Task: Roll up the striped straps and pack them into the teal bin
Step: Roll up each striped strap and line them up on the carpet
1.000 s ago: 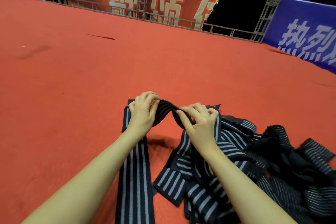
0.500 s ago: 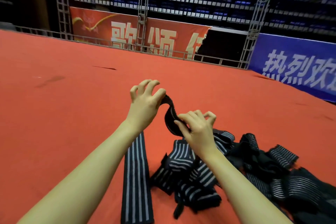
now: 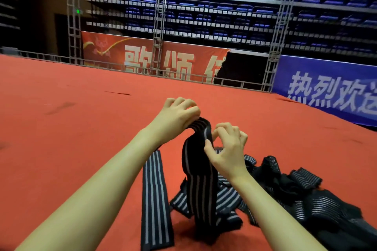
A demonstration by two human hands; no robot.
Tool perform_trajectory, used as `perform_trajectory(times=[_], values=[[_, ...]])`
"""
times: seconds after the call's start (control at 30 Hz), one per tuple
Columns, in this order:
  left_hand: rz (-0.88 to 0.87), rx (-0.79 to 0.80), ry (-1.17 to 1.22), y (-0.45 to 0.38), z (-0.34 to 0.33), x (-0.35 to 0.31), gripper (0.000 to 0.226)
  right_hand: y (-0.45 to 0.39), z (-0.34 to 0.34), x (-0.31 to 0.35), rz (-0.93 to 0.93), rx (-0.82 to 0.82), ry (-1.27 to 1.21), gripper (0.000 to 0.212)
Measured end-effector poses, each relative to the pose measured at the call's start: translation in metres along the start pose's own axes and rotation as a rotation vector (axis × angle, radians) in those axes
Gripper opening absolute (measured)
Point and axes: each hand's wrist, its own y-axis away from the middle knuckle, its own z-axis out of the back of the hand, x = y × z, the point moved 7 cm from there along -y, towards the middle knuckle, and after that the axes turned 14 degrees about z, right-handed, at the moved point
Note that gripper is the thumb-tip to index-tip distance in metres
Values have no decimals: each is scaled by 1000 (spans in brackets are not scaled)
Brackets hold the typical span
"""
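Now both hands (image 3: pixel 177 116) lift the striped strap (image 3: pixel 199 169) higher than before

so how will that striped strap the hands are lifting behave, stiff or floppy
Probably floppy: the strap bends over where the left hand and right hand hold it and hangs limp. It looks light, and its woven surface seems unlikely to slip.

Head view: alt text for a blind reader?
Both hands, left hand and right hand, pinch the raised end of a striped strap above red carpet. A flat strap lies left; a tangled strap pile sits right. No bin shows.
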Motion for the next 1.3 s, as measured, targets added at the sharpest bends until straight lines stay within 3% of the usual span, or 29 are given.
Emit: perform_trajectory(times=[0.17, 0.37, 0.5, 0.57, 0.7, 0.8, 0.9, 1.0, 1.07, 1.17, 1.3], values=[[-26, 58, 73, 30, -41, -24, 23, 48, -14, -17, -194, 161, 19, 43], [-3, 107, 121, 52, -79, -35, 21, 80, -16, -44, -287, 179, 19, 15], [292, 354, 144, 75, -117, -17, 18, 103, -21, -76, -468, 243, 41, 14], [424, 405, 150, 90, -133, -9, 16, 112, -22, -85, -514, 258, 67, 14], [522, 312, 237, 104, -147, -8, 9, 132, -32, -88, -459, 350, 173, 11], [400, 206, 303, 95, -148, -25, 13, 145, -39, -88, -384, 379, 207, 16], [273, 168, 350, 79, -148, -41, 11, 137, -41, -85, -286, 358, 177, 43], [246, 160, 399, 64, -146, -45, 13, 112, -43, -84, -209, 261, 127, 37], [295, 127, 412, 58, -143, -38, 15, 98, -44, -88, -211, 180, 86, 24], [438, 99, 494, 63, -142, -20, 23, 99, -46, -102, -387, 142, -70, 12], [645, 12, 725, 75, -130, -5, 26, 105, -52, -103, -509, 153, -196, 14]])
